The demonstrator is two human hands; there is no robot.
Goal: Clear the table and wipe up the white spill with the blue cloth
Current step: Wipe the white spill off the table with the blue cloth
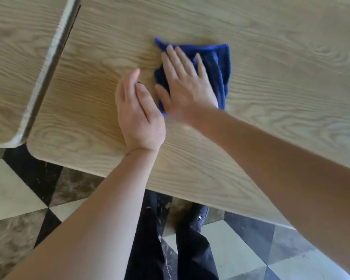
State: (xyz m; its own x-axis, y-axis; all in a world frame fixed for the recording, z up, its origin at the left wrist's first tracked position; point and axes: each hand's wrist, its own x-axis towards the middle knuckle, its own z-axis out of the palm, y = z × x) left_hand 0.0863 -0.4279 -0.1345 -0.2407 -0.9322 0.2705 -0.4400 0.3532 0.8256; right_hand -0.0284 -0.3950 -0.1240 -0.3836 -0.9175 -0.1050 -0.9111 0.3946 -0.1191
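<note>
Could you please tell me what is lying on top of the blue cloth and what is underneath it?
The right hand lies flat, fingers spread, on the crumpled blue cloth. Underneath is the light wood-grain table. Whether any white spill remains beneath the cloth cannot be seen.

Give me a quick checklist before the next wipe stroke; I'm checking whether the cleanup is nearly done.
1. Right hand flat on the blue cloth: ok.
2. Cloth lying on the wooden table: ok.
3. Left hand off the cloth, resting on the table beside it: ok.
4. Visible tabletop free of other items: ok.
5. White spill gone: cannot tell; none shows, but the cloth and hands cover part of the surface.
6. Cloth spread flat: not ok, it is bunched.
</note>
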